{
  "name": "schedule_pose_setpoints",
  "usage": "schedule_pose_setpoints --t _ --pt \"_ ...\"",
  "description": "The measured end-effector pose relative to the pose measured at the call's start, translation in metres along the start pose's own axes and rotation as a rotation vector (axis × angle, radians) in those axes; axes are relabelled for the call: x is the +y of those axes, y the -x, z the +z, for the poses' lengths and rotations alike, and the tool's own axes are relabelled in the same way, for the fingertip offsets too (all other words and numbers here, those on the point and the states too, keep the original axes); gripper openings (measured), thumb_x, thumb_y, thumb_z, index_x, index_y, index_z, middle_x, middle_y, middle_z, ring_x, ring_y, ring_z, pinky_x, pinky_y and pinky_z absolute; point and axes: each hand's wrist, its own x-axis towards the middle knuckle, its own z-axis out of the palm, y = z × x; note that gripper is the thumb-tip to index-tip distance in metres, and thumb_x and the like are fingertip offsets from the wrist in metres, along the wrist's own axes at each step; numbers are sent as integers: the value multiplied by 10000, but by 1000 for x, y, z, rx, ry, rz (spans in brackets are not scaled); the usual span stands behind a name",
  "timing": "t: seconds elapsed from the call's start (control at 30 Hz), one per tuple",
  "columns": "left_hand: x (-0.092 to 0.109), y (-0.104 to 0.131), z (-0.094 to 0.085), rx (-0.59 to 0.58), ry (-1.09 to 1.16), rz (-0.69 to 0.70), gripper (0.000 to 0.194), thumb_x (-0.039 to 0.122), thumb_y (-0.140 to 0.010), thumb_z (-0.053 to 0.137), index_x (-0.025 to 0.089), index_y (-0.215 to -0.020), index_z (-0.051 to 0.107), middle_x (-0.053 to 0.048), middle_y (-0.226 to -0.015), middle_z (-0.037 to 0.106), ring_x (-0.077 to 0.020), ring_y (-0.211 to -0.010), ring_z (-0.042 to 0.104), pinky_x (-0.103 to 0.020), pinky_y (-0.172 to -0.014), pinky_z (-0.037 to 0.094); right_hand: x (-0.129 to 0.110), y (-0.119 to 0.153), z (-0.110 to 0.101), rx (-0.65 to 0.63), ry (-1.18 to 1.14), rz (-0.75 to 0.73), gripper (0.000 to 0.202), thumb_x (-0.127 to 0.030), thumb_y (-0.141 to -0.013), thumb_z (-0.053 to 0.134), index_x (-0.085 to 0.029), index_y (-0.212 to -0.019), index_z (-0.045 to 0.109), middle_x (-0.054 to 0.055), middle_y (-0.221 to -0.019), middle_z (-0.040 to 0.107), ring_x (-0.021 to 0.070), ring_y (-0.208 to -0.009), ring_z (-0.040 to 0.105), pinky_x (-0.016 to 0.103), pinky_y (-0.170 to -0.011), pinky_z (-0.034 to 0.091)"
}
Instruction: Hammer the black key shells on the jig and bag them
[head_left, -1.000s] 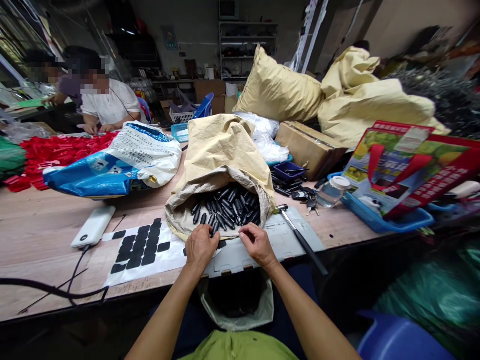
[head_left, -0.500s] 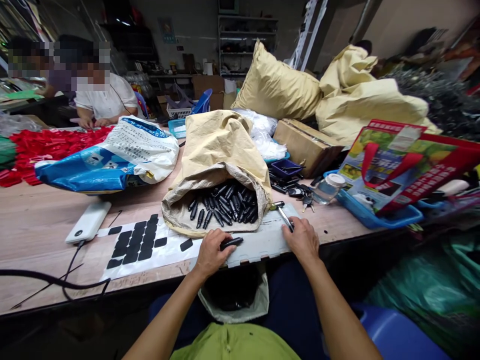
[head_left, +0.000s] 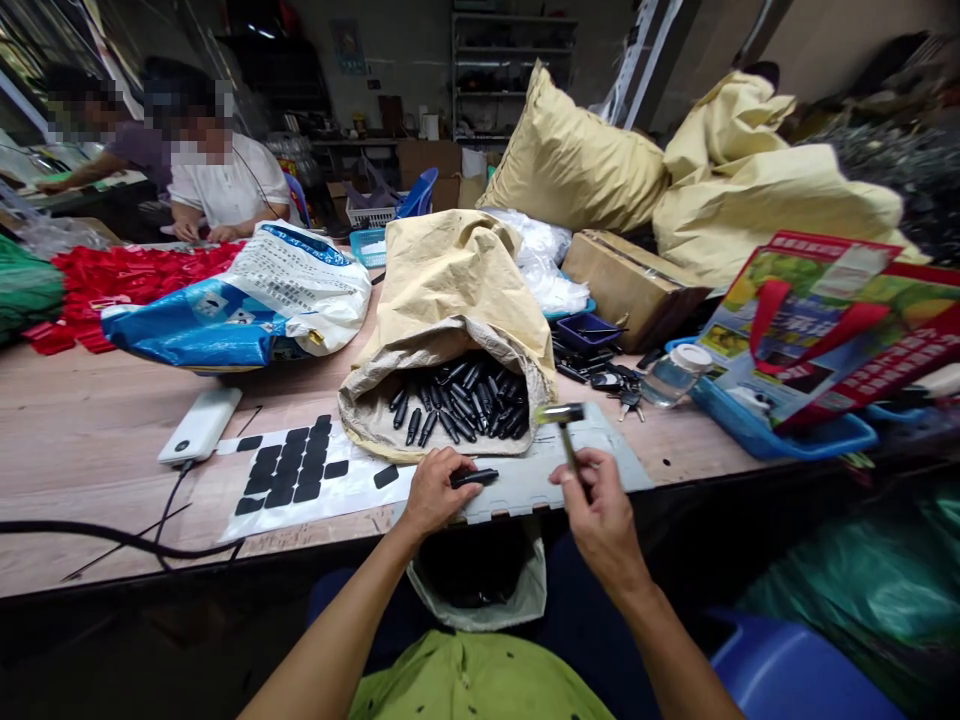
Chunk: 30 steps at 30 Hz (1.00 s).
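My left hand [head_left: 437,488] is closed on a small black tapered cylinder [head_left: 476,477], holding it lengthwise on a grey board [head_left: 517,490] at the table's front edge. In my right hand [head_left: 604,510] is a small hammer [head_left: 561,413], gripped by its handle, its head raised above the board. Just beyond my left hand, an open cream sack [head_left: 457,260] lies on its side, its mouth toward me. Many similar black cylinders [head_left: 469,405] fill the sack's mouth. Below the table edge, another open bag [head_left: 531,590] hangs between my legs; its inside is dark.
To the left lie a sheet of black stickers [head_left: 289,470], a white power bank [head_left: 201,428] and a blue-and-white bag [head_left: 247,300]. Keys [head_left: 630,403], a lidded jar [head_left: 677,375] and a blue tray [head_left: 795,435] stand right. Two people sit behind red pieces [head_left: 142,275].
My right hand has lifted the hammer off the board and turned it, so its head now stands up. My left hand still holds the black cylinder. The camera view has shifted slightly.
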Motion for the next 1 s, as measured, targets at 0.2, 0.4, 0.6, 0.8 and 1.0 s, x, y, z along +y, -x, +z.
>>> schedule_pose_setpoints --t 0.2,0.4,0.6,0.8,1.0 --pt "0 -1 0 -7 -19 -9 159 293 -791 791 233 -924 728 -19 -894 686 -223 -914 587 -345 -829 406 -7 34 27 -279 211 -232 441 -186 -980 455 -282 -1389 590 47 -1275 710 217 -1125 694 338 -980 547" --pt "2 -2 -1 -19 -51 -12 135 323 -812 775 234 -901 726 -31 -888 672 -234 -928 587 -358 -832 407 -11 38 32 -272 287 -258 462 -217 -1012 464 -317 -1452 564 60 -1150 742 228 -1016 718 335 -922 569" --pt "2 -1 1 -7 -38 -26 129 288 -790 784 239 -895 728 -23 -888 677 -228 -921 588 -359 -841 410 -11 36 34 -291 360 -223 449 -210 -995 486 -324 -1413 605 52 -1072 762 227 -926 739 307 -782 591" --pt "0 -1 2 0 -21 -22 153 273 -774 791 238 -911 731 -21 -913 694 -225 -928 594 -358 -854 419 -13 33 27 -199 350 -189 444 -230 -1011 465 -327 -1423 595 55 -1172 748 240 -1019 728 342 -887 585" --pt "0 0 0 6 -14 -7 141 272 -782 781 232 -906 728 -14 -904 693 -218 -921 588 -352 -851 413 -5 33 21 -180 372 -167 409 -240 -1006 474 -319 -1377 627 45 -1211 738 232 -1052 711 354 -911 570"
